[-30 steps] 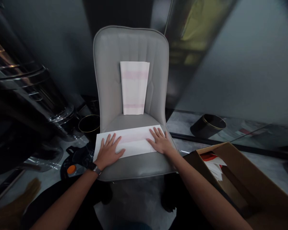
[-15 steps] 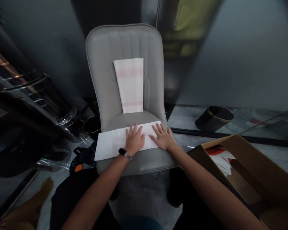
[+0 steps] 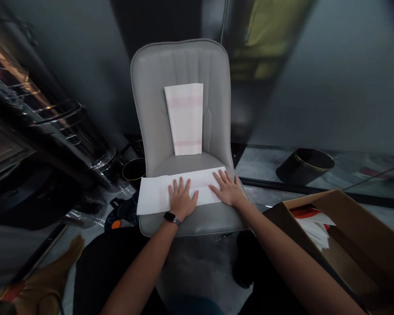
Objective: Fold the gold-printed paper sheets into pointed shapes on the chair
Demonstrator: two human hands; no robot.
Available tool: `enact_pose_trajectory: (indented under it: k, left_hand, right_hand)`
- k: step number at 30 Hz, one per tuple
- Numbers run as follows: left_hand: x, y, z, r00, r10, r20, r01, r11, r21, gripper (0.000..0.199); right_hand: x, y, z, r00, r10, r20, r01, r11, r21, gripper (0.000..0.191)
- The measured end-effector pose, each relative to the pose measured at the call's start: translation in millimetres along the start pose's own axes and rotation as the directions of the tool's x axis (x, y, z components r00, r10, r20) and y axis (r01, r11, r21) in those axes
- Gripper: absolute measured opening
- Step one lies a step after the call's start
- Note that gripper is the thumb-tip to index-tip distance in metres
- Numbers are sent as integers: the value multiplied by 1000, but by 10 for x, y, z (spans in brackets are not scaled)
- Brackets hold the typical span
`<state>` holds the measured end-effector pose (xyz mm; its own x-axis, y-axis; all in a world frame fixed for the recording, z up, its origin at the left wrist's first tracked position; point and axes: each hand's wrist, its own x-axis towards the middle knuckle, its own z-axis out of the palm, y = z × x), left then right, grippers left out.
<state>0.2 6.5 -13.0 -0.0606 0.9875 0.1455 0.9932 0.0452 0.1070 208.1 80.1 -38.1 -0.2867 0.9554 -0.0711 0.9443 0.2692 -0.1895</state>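
Note:
A long white folded sheet with faint pink bands [image 3: 151, 195] lies across the seat of a grey padded chair [image 3: 180, 57]. My left hand [image 3: 182, 199] rests flat near the middle of the sheet, fingers spread, a dark watch on its wrist. On the sheet's right end lies my right hand [image 3: 228, 188], also with its fingers apart. Another folded white piece with pink stripes [image 3: 186, 122] leans upright against the backrest, touched by neither hand.
At the right, an open cardboard box [image 3: 364, 227] holds white and red papers [image 3: 315, 227]. A black bin [image 3: 304, 166] stands behind it, near the glass. Another dark bin [image 3: 133, 169] and a dark bag [image 3: 123, 214] are left of the chair.
The view has shifted, so the chair appears farther right. My left hand has slid slightly left and toward me along the sheet; my right hand remains on its right end.

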Motion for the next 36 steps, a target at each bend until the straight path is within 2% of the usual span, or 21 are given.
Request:
enact_pose_trajectory:
  k: [5,10,13,15,17,19,21,22,23,25,28,30,32,36]
  left_hand:
    - [-279,-508,-175,977,-210,28,208,977,55,68]
    - [-496,-1058,-320,900,-418,126,421,907,4,70]
    - [-596,-1323,-403,853,-466,237,481,877,-8,73]
    - [-612,-1392,-470,834,-490,252,496,867,47,75]
    - [-542,-1332,-547,837,-508,204,496,861,107,74]
    - [-374,-1126,-621,886,-439,150,426,898,114,69]
    - [-140,-799,-665,958,-247,149,240,969,60,64]
    - [-19,-611,-666,979,-131,158,129,991,27,62]
    - [92,-419,-649,986,-25,167,27,1000,-7,61]
    - [255,-72,-554,980,109,169,-100,993,-63,59]
    - [308,241,-293,970,151,190,-132,986,-106,61]
    - [246,277,-114,974,157,162,-139,984,-113,63]
    - [163,200,2,983,150,109,-139,985,-107,63]
    - [55,-133,1,994,86,74,-80,994,-79,65]
  right_hand:
    - [-6,4,47,1000,-2,5,2,1000,-9,75]
    - [-14,-13,48,1000,-11,8,11,1000,-13,75]
    - [-17,-30,34,1000,-8,10,8,1000,-6,75]
    - [-20,-41,23,1000,-4,7,4,1000,3,75]
    - [-22,-51,9,1000,2,8,-2,1000,8,75]
    - [-23,-57,-5,1000,3,12,-3,1000,9,75]
    - [-21,-57,-12,1000,1,9,-1,1000,7,75]
    - [-19,-57,-10,1000,-2,5,2,1000,6,75]
    - [-16,-56,-4,1000,-4,0,4,1000,4,75]
    - [-11,-53,17,1000,-6,-9,6,1000,-3,75]
    - [-8,-48,47,1000,-1,-21,0,1000,-18,73]
    - [-12,-46,51,1000,4,-22,-5,1000,-22,72]
    - [-18,-43,41,1000,3,-15,-3,1000,-18,73]
    - [-15,-27,20,1000,-2,1,2,1000,-7,75]
